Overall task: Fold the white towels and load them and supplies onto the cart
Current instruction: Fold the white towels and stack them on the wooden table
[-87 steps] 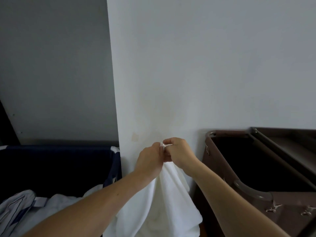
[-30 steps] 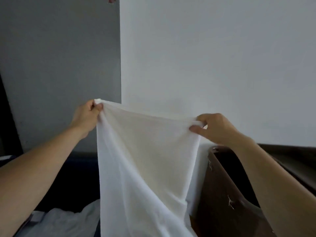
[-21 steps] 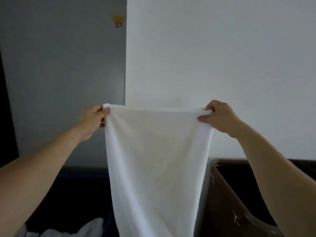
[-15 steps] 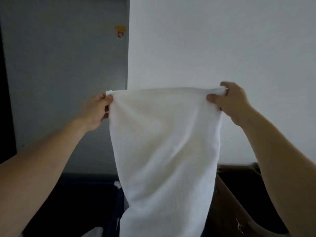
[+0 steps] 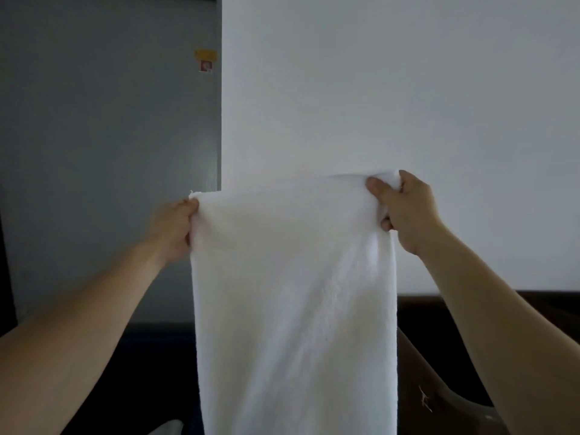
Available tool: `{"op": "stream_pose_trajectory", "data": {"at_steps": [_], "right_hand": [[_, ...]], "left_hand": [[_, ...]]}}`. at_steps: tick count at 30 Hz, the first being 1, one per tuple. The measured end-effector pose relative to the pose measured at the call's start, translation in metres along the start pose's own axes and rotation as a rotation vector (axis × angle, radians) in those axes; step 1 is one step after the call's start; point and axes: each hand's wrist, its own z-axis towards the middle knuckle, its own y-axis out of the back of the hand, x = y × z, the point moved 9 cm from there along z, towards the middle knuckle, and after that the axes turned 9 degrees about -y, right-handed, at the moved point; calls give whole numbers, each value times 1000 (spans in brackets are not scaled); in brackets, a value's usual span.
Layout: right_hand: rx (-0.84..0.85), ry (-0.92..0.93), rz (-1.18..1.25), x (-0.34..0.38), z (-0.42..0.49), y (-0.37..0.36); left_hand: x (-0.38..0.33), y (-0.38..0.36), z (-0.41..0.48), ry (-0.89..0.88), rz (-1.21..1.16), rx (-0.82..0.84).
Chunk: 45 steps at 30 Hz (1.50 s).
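Observation:
A white towel [image 5: 292, 302] hangs spread out in front of me, its top edge stretched level at chest height and its lower end running out of the bottom of the view. My left hand [image 5: 171, 229] pinches the towel's top left corner. My right hand [image 5: 403, 208] grips the top right corner, with the thumb in front of the cloth and the fingers curled behind it. The brown cart [image 5: 439, 387] stands low on the right, partly hidden by the towel and my right forearm.
A white wall [image 5: 392, 98] fills the space straight ahead. To its left is a grey wall [image 5: 103, 152] with a small yellow and red sticker [image 5: 205, 59]. A dark bin [image 5: 157, 372] sits low on the left, with a bit of white cloth [image 5: 169, 428] in it.
Both hands went from pinching the towel together to apart, spreading its top edge wide and lifting it. In the last half second the towel hangs straighter and my right hand regripped its corner.

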Motion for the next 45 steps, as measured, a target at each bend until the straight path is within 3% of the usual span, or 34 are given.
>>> {"op": "stream_pose_trajectory", "data": {"at_steps": [3,9,13,19,30,36,41,45], "right_hand": [[-8,12,-114,-9,-6,-3],[-65,-13,-134,-25,-5,3],[-119,-20,-32,-36,-8,7],[-72,-45,-12,-53,0,17],[-26,-80,65,-87,48,-11],[-94,45,142,-51,87,-3],[-36,79,173,-46,94,4],[35,89,174,-53,74,5]], "left_hand": [[0,6,-7,-80,212,-159],[-10,5,-28,-303,539,-286],[-20,3,-34,-421,604,-336],[-29,0,-37,-512,580,-354],[8,-29,36,-275,736,-252],[-46,-54,77,-370,756,-369],[-64,-53,64,-397,854,-468],[-52,-37,38,-383,746,-479]]}}
